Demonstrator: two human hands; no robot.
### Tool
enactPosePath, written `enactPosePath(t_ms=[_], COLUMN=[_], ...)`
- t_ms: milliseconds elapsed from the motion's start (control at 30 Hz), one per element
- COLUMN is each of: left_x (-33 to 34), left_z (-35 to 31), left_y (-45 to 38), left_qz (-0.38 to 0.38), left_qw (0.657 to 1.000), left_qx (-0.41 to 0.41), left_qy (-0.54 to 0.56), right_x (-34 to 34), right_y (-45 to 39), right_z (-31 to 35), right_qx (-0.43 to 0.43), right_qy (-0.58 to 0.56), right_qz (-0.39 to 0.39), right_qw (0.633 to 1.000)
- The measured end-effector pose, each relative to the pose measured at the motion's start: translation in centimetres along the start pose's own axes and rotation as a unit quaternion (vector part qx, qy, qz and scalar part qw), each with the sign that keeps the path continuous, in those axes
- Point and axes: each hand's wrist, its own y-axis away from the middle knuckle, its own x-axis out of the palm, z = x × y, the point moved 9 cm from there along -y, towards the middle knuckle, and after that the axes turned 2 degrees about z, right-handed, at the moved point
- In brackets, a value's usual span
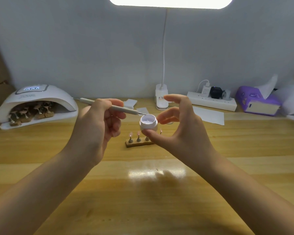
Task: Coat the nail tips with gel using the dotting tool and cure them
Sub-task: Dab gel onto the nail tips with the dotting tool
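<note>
Head view looks down on a wooden surface [109, 192] with both forearms reaching out over it. Far off to the left of the left hand [98, 121] sits a white curing lamp [37, 102], display lit, with several nail stands [31, 111] tucked inside. That left hand grips the dotting tool [109, 106] like a pen, its metal tip resting at the rim of the gel pot [148, 122]. The right hand [178, 126] pinches this small white open pot between thumb and finger, raised above the surface. Just below the pot, partly behind the right thumb, a wooden stand [139, 142] carries a row of pinkish nail tips [130, 134] on little posts.
</note>
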Motion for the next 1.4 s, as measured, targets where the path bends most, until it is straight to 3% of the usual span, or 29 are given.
enactPosePath(t_ms=[267,733,1000,1400], left_x=[-0.4,0.3,0.1,-0.5], left_z=[1.0,1.9,2.3,3.1], left_y=[-0.1,-0.9,-0.9,-0.8], left_qz=[-0.027,-0.011,-0.012,-0.032], left_qw=[0.998,0.971,0.972,0.976], left_qx=[-0.045,-0.131,-0.136,-0.142], left_qy=[0.016,0.201,0.190,0.159], right_x=[-0.3,-0.4,-0.1,0.1], right_y=[-0.1,-0.4,0.3,1.0], right_z=[0.1,-6.0,-11.5,-14.1], right_qx=[-0.011,0.053,0.121,0.205], right_qy=[0.004,0.074,0.167,0.184], right_qz=[-0.020,-0.028,0.021,0.026], right_qw=[1.000,0.995,0.978,0.961])
